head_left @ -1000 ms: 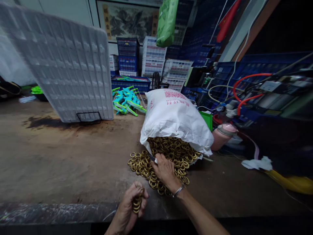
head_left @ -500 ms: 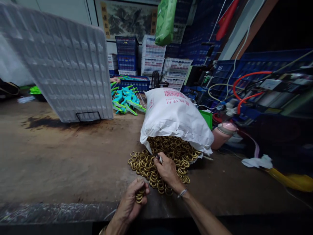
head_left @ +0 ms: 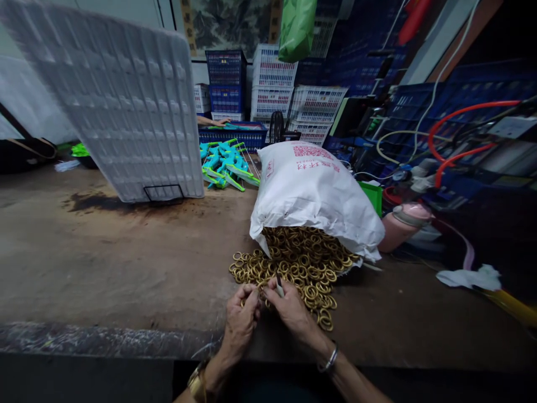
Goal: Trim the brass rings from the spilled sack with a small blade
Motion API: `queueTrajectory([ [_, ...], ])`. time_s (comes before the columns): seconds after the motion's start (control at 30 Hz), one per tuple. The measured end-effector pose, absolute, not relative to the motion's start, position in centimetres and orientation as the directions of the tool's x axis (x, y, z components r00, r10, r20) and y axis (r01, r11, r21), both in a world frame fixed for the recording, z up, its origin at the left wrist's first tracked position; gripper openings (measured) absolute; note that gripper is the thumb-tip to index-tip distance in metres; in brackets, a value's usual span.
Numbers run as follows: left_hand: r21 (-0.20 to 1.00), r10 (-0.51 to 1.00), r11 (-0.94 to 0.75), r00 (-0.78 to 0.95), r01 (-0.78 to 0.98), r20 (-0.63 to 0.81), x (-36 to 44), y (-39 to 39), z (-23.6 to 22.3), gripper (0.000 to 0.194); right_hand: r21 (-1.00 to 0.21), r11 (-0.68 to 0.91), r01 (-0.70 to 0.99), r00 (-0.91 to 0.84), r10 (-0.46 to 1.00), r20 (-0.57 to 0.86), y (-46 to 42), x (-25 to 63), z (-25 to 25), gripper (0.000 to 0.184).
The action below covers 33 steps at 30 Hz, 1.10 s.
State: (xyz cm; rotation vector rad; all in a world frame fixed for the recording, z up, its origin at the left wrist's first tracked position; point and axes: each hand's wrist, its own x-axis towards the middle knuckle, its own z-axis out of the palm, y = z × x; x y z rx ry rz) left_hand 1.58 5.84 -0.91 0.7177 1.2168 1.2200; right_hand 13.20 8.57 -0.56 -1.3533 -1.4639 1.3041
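My left hand point(head_left: 242, 318) is closed, its fingertips pinched around gold-coloured rings that mostly hide behind the fingers. Close to it, my right hand point(head_left: 292, 311) has its thumb and fingers together at the same spot. A small knife-like tool point(head_left: 279, 286) with a dark tip and pale body sticks up from the right hand's grip. Whether the right fingertips also touch a ring is too small to tell. Just beyond both hands spreads a heap of gold-coloured rings point(head_left: 310, 271), spilling from the open mouth of a white woven sack point(head_left: 314, 190) lying on its side.
On the left of the worktable point(head_left: 126, 263) stands a ribbed translucent plastic panel point(head_left: 126, 106) in a black wire stand. Teal and green plastic parts point(head_left: 229, 162) lie behind. A co-worker's hand point(head_left: 216, 121) reaches over a blue crate point(head_left: 235, 137). A pink bottle point(head_left: 405, 224) stands right of the sack.
My right hand has drawn back from the heap to my left hand. The left hand has risen towards the heap, and fewer rings show in it. The view has shifted slightly.
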Motion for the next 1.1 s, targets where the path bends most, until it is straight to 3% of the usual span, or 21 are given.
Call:
queueTrajectory([
  [0.3, 0.998, 0.984, -0.062, -0.167, -0.020, 0.058, 0.8, 5.2, -1.4, 0.014, -0.948, -0.010, 0.319, -0.224, 0.971, -0.085, 8.7, 13.6, 1.1, 0.025],
  [0.4, 1.000, 0.993, -0.002, -0.120, -0.027, -0.001, 0.7, 5.0, -1.5, 0.017, -0.953, -0.024, 0.300, -0.204, 0.975, -0.089, 8.7, 13.4, 0.8, 0.026],
  [0.63, 0.910, 0.930, 0.366, 0.105, -0.196, -0.351, 0.8, 5.1, -1.4, 0.032, -0.933, -0.012, 0.359, -0.204, 0.975, -0.092, 8.4, 13.2, 0.5, 0.024],
  [0.87, 0.876, 0.927, 0.374, 0.145, -0.306, -0.345, 0.7, 4.8, -1.6, 0.034, -0.962, -0.008, 0.273, -0.237, 0.969, -0.076, 8.7, 13.3, 0.3, 0.023],
  [1.0, 0.874, 0.927, 0.374, 0.127, -0.309, -0.352, 0.8, 4.8, -1.4, 0.034, -0.881, 0.097, 0.462, -0.246, 0.969, -0.022, 8.4, 13.7, 0.1, 0.022],
  [1.1, 0.890, 0.931, 0.364, 0.097, -0.274, -0.351, 0.8, 4.9, -1.3, 0.037, -0.689, 0.255, 0.678, -0.327, 0.945, 0.029, 7.9, 13.9, -0.1, 0.015],
])
